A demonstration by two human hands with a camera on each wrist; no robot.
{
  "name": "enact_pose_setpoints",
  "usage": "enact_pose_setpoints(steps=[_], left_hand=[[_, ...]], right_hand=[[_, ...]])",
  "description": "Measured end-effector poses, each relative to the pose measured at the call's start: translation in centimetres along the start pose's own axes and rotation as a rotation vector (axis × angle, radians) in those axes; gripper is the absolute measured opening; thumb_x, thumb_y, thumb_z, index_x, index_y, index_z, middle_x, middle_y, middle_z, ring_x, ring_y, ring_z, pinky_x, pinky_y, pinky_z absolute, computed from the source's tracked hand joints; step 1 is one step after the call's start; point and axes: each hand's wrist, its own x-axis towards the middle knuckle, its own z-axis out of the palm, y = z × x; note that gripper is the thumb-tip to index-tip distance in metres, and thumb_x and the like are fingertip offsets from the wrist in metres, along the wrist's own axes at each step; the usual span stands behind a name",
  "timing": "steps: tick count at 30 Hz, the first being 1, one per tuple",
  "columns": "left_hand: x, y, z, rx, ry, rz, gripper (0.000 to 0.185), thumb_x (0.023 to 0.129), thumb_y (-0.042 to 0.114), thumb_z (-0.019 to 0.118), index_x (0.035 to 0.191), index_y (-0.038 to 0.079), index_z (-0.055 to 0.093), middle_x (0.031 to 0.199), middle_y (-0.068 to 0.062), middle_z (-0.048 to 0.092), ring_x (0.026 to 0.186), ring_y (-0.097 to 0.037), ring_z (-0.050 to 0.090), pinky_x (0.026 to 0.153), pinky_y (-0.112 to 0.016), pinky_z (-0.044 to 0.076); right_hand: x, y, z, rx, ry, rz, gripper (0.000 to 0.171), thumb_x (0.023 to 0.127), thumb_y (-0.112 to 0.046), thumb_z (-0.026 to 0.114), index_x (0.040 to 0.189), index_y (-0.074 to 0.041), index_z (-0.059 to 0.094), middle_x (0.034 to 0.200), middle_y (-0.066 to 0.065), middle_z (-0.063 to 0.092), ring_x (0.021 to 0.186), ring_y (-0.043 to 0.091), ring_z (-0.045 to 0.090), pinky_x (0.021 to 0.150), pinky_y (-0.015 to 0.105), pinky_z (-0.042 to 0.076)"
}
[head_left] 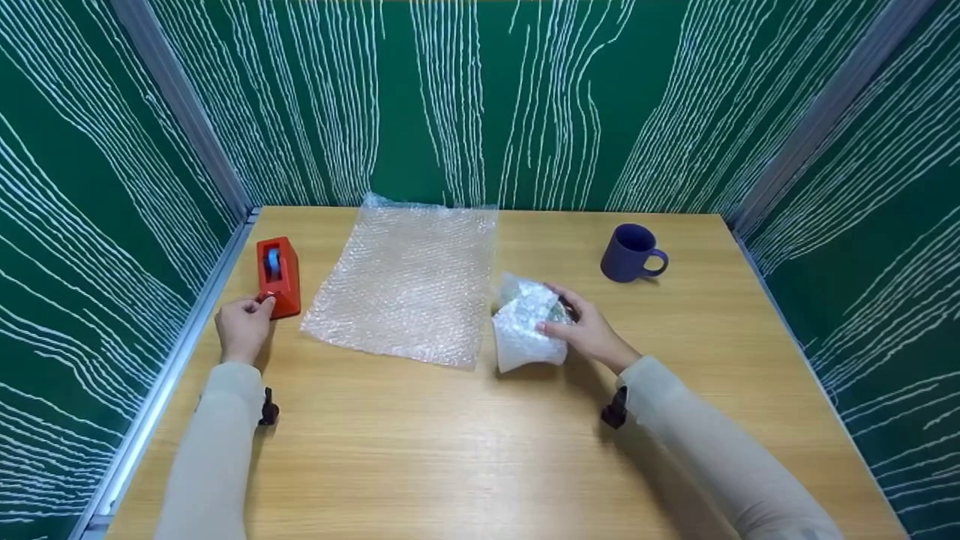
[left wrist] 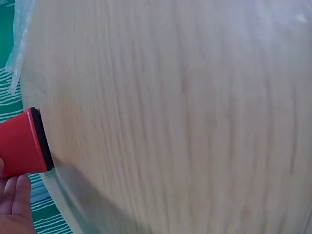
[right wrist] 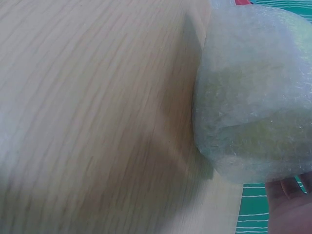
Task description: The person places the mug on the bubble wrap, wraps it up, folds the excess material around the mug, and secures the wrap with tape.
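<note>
My left hand is at the near end of a red tape dispenser, thumb and fingers curled in a pinch on the tape end by its cutter. A roll of blue tape sits in the dispenser. In the left wrist view, fingers show beside the red body. With thumb and fingers around its right side, my right hand grips a bubble-wrapped bundle. Something greenish shows through the wrap; its kind is hidden. The right wrist view shows the layered bubble wrap close up.
A flat sheet of bubble wrap lies between dispenser and bundle, its far edge reaching the back of the wooden table. At the back right stands a dark blue mug, handle to the right. Green walls with white lines enclose the table.
</note>
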Motion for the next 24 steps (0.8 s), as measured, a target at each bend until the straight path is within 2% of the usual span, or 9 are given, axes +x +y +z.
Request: enact_pose_setpoints(steps=[6, 12, 15, 18, 22, 24], left_hand=[[0.4, 0.7, -0.2, 0.009, -0.047, -0.067, 0.034, 0.111, 0.022, 0.062, 0.085, 0.001, 0.062, 0.153, -0.021, 0.063, 0.145, -0.036, 0.052, 0.129, -0.048, 0.041], [0.5, 1.0, -0.3, 0.015, -0.082, -0.093, 0.033, 0.112, 0.022, 0.058, 0.087, 0.001, 0.061, 0.153, -0.019, 0.061, 0.141, -0.034, 0.051, 0.128, -0.047, 0.041], [0.5, 0.8, -0.4, -0.004, -0.086, -0.105, 0.027, 0.112, 0.017, 0.053, 0.098, -0.003, 0.066, 0.151, -0.02, 0.061, 0.139, -0.035, 0.051, 0.127, -0.048, 0.042], [0.3, 0.1, -0.5, 0.014, -0.094, -0.118, 0.029, 0.112, 0.016, 0.052, 0.108, -0.006, 0.07, 0.156, -0.019, 0.059, 0.143, -0.036, 0.051, 0.129, -0.05, 0.04], [-0.3, -0.9, -0.6, 0.06, -0.102, -0.131, 0.034, 0.111, 0.03, 0.062, 0.097, -0.001, 0.068, 0.145, -0.021, 0.064, 0.134, -0.038, 0.055, 0.12, -0.045, 0.046], [-0.5, -1.1, -0.8, 0.062, -0.079, -0.109, 0.041, 0.109, 0.037, 0.065, 0.09, 0.0, 0.066, 0.14, -0.021, 0.061, 0.128, -0.036, 0.052, 0.114, -0.046, 0.046]], right_hand=[[0.1, 0.0, -0.1, -0.03, 0.003, 0.038, 0.085, 0.098, -0.023, 0.081, 0.17, -0.014, 0.037, 0.176, 0.02, 0.032, 0.162, 0.043, 0.031, 0.135, 0.061, 0.022], [0.0, -0.2, -0.2, -0.033, -0.006, 0.046, 0.085, 0.099, -0.027, 0.081, 0.17, -0.016, 0.036, 0.178, 0.019, 0.03, 0.163, 0.043, 0.029, 0.135, 0.061, 0.02], [0.0, -0.1, -0.2, -0.033, -0.008, 0.051, 0.085, 0.099, -0.029, 0.081, 0.17, -0.017, 0.036, 0.178, 0.018, 0.029, 0.164, 0.043, 0.028, 0.136, 0.062, 0.018], [0.0, -0.1, -0.2, -0.038, -0.012, 0.065, 0.087, 0.099, -0.031, 0.081, 0.171, -0.017, 0.035, 0.179, 0.017, 0.028, 0.165, 0.043, 0.026, 0.136, 0.062, 0.018], [0.1, 0.0, -0.3, -0.048, -0.015, 0.076, 0.088, 0.098, -0.033, 0.081, 0.171, -0.019, 0.035, 0.179, 0.016, 0.028, 0.165, 0.043, 0.026, 0.135, 0.064, 0.019], [0.2, 0.1, -0.2, -0.035, -0.017, 0.056, 0.086, 0.098, -0.03, 0.081, 0.17, -0.016, 0.035, 0.178, 0.018, 0.031, 0.163, 0.044, 0.03, 0.134, 0.064, 0.021]])
